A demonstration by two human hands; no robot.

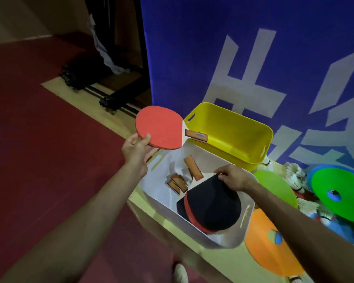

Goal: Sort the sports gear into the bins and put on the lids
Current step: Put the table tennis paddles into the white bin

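Nearest the person, an orange disc [268, 244] lies flat on the pale wooden bench [149, 217], just beside the white bin [164, 203], with a lime disc [274, 186] a little farther along the same side. Inside the white bin a stack of table-tennis paddles [211, 205] lies with the black rubber faces up and the wooden handles fanned toward the far corner, probably so the blades nest flat and leave room for a lid. The right hand [233, 177] rests on the far edge of the topmost black blade, fingertips pressed together on its rim, apparently to settle or steady the stack. The left hand [136, 149] holds a red paddle [161, 127] in the air above the bin's far left corner, thumb on top and fingers beneath pinching the blade's edge, the handle pointing toward the yellow bin [229, 131]; gripped by the blade like this, it looks ready to be laid handle-first onto the stack. The yellow bin stands just behind the white one and looks empty, likely reserved for another kind of gear. To the right, a green disc [343, 190] overlaps a blue one, with white shuttlecocks [294, 174] scattered around them, not yet sorted. Behind everything rises a blue banner [213, 48]. No lids are visibly on either bin.
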